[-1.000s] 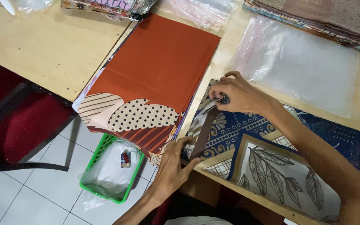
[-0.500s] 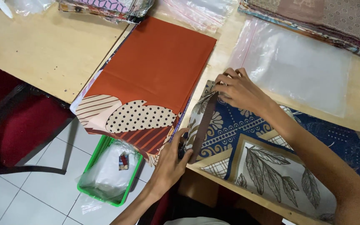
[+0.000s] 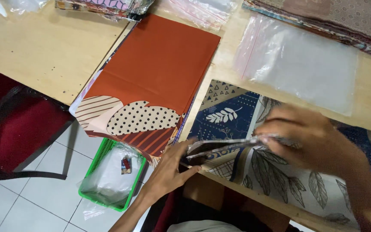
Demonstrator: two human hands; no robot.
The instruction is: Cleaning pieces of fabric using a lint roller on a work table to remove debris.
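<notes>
A folded blue, cream and brown patterned cloth with leaf prints lies on the near edge of a wooden table. My right hand pinches a lifted fold of it and is blurred with motion. My left hand grips the same fold's left end at the table's front edge. Left of it lies a folded rust-orange cloth with a dotted and striped border, overhanging the edge.
A clear zip bag lies flat behind my right hand. More bags and stacked patterned cloths run along the back. A green basket with plastic sits on the tiled floor. A dark red chair stands at left.
My right hand has moved from the cloth's upper left corner toward the right and nearer, pulling a fold across. My left hand stays at the front edge.
</notes>
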